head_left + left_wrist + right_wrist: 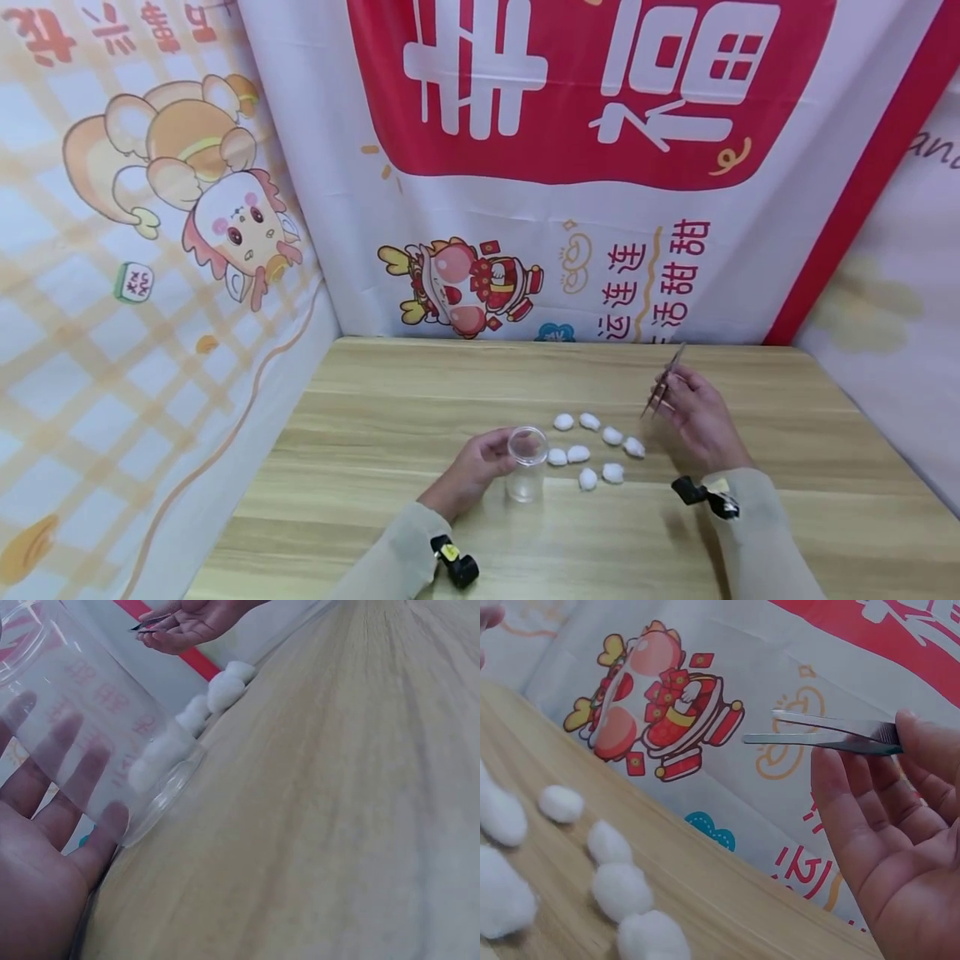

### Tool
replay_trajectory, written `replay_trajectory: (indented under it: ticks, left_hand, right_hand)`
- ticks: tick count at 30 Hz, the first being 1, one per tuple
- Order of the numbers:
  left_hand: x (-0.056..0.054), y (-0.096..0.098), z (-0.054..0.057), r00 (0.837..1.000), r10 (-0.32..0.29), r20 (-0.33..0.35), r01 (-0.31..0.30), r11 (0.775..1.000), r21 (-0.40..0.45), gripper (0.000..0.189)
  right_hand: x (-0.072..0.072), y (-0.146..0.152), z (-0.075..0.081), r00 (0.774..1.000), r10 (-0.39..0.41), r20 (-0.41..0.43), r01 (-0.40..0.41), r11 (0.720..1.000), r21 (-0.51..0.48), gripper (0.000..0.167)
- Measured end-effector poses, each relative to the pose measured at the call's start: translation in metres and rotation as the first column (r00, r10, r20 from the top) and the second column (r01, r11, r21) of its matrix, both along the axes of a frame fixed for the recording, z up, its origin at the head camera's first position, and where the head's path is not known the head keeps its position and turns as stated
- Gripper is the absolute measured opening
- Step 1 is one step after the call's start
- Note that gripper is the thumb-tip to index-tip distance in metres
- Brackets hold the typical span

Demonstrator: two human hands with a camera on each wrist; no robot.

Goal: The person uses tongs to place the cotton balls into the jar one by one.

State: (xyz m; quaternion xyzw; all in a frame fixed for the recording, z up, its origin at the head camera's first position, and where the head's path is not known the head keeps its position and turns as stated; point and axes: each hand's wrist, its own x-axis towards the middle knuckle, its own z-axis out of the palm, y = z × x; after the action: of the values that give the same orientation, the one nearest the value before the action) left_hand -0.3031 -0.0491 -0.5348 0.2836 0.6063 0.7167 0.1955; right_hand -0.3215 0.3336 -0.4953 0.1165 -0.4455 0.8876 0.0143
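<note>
Eight white balls (pixel 612 436), cotton by their look, lie in a loose cluster between the two hands, the closest pair just beside the clear cup (pixel 527 471). The left hand (pixel 472 469) has its fingers around that cup, which stands upright near it with nothing visible inside. The right hand (pixel 699 421) pinches metal tweezers (pixel 847 739) beyond the balls' right end; their tips stand apart with nothing between them. This looks like the ready stage before a pick-up. The next move would seem to call for lowering the tips astride one ball and squeezing gently while the left hand steadies the cup. Beneath is a wood-patterned table (pixel 360 517); a printed cloth (pixel 322 167) hangs ahead of both hands.
</note>
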Motion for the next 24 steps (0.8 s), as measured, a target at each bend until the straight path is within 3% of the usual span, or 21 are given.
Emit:
replay_trajectory:
  ticks: [7,14,24]
  left_hand:
    - [-0.004,0.005,0.0,1.0,0.008,-0.02,-0.008,1.0,0.01,0.058]
    - [-0.001,0.007,0.0,1.0,-0.002,0.004,0.002,1.0,0.013,0.064]
    - [0.0,0.001,0.001,1.0,0.015,-0.019,-0.015,1.0,-0.005,0.068]
  right_hand:
    - [-0.01,0.006,0.004,0.996,0.012,-0.091,-0.015,0.999,-0.036,0.022]
    - [-0.006,0.005,0.001,0.995,-0.043,-0.094,0.037,0.997,-0.062,0.02]
    - [-0.009,-0.004,-0.002,0.995,-0.042,-0.096,0.034,0.996,-0.086,0.019]
